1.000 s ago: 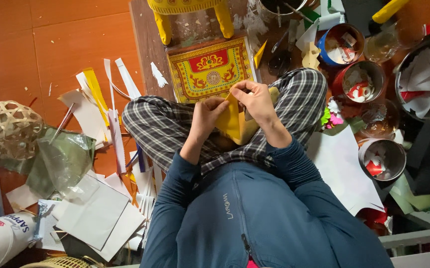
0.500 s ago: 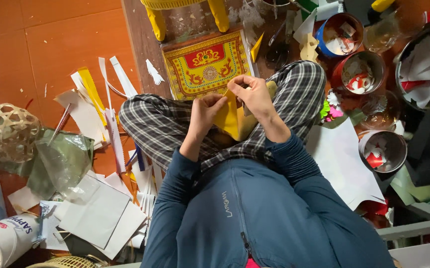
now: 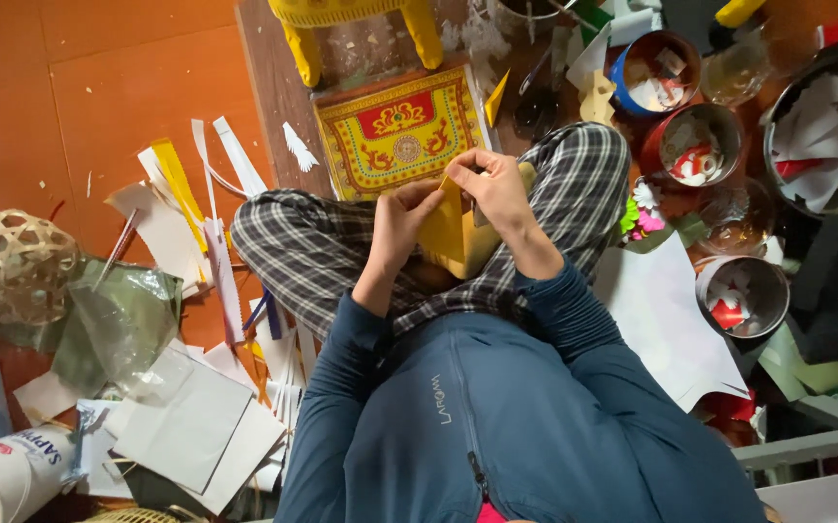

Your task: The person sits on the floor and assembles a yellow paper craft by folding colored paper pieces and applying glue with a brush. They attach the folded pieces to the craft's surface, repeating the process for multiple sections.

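I sit cross-legged in plaid trousers and a blue jacket. Both hands hold a folded yellow paper piece (image 3: 450, 240) above my lap. My left hand (image 3: 401, 221) grips its left edge with thumb and fingers. At the top corner, my right hand (image 3: 496, 189) pinches the paper from the right, fingers curled over the fold. The paper's lower part rests against my leg.
A yellow-and-red ornamented sheet (image 3: 395, 131) lies on the floor ahead, below a yellow stool (image 3: 361, 21). Several round tins (image 3: 700, 145) with paper scraps stand at the right beside a white sheet (image 3: 666, 320). At the left are paper strips (image 3: 215, 223), a plastic bag (image 3: 123, 324) and a woven basket (image 3: 7, 266).
Both hands stay on the yellow paper; the fingers shift slightly along its top edge. The view has drifted a little, nothing else moved.
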